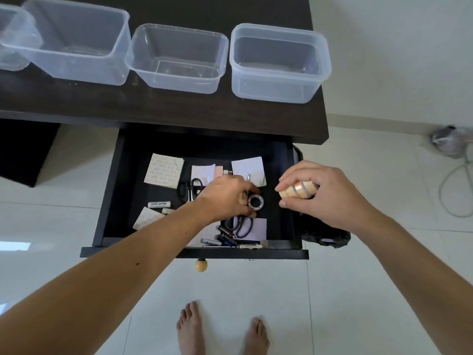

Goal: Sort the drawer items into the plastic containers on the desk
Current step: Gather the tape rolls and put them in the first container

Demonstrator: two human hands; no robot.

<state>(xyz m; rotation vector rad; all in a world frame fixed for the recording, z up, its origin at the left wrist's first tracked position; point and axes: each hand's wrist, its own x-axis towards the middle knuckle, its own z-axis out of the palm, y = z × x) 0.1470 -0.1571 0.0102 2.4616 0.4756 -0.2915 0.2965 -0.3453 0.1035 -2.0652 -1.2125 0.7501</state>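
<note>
Tape rolls [298,191] are held stacked in the right hand [325,194] above the open drawer [117,190], while another roll [255,201] is reached by the left hand [225,198], whose fingertips are hidden, apparently curling onto it. Next, transfer to an empty container [279,62] on the surface [163,108].

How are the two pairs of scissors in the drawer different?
The upper scissors lie near the drawer's middle, beside a pale paper; the lower scissors lie nearer the drawer's front, partly on a white paper. The upper scissors show their handles clear of the left hand; the lower scissors are partly hidden beneath it. Both have black handles.
</note>
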